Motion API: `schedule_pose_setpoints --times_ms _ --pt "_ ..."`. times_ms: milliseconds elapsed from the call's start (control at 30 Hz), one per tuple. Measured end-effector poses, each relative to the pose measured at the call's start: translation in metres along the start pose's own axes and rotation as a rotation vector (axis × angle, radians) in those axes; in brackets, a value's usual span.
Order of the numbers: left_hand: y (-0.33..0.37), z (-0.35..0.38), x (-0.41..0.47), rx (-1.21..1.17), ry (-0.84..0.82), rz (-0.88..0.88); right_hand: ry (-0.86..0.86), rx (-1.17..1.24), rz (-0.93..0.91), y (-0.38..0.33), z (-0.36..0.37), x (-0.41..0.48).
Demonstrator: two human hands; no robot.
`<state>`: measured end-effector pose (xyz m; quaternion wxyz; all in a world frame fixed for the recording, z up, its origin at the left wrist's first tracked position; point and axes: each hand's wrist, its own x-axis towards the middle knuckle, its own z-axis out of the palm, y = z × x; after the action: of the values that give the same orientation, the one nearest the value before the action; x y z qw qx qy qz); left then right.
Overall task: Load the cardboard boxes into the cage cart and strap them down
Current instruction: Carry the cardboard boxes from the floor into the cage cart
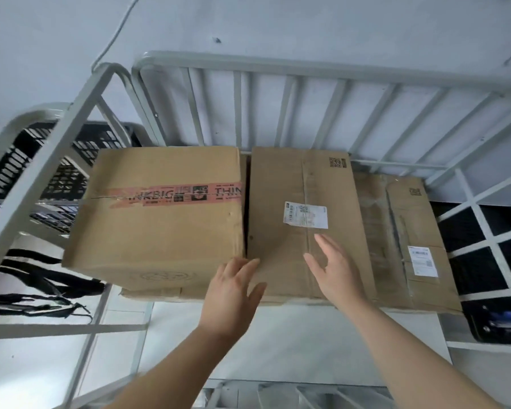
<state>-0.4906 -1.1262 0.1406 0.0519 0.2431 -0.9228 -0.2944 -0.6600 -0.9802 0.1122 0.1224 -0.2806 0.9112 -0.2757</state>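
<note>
Pale wall [278,22] behind grey cage cart [307,66]. I see left hand [230,293], right hand [334,270] spread, gripping nothing, over middle box [292,187]. Taped box [160,219] overhangs lower box; shove could topple it. Straps [42,278] unused.

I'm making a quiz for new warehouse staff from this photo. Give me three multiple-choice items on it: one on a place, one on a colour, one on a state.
1. Where is the box with the printed tape?
A. left of the other boxes
B. on the floor outside the cart
C. in the black crate

2. What colour is that tape?
A. blue
B. pinkish red
C. green

3. What are the hands doing?
A. both open, gripping nothing
B. pulling a strap
C. lifting a box

Answers: 1 A, it sits leftmost in the cage cart. 2 B, a pinkish-red strip with black print. 3 A, the left hand and right hand show spread fingers over the boxes.
</note>
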Motion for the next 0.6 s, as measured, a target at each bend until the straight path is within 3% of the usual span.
schedule_pose_setpoints --times_ms 200,433,600 --pt "0.029 0.078 0.02 0.157 -0.181 -0.168 -0.044 -0.154 -0.007 0.094 -0.012 -0.002" --pt "0.016 0.138 0.076 0.358 -0.248 -0.364 -0.054 -0.273 -0.056 0.168 0.0 0.021" --pt "-0.014 0.166 0.109 0.383 -0.297 -0.553 -0.151 -0.296 0.085 0.199 0.021 0.042"
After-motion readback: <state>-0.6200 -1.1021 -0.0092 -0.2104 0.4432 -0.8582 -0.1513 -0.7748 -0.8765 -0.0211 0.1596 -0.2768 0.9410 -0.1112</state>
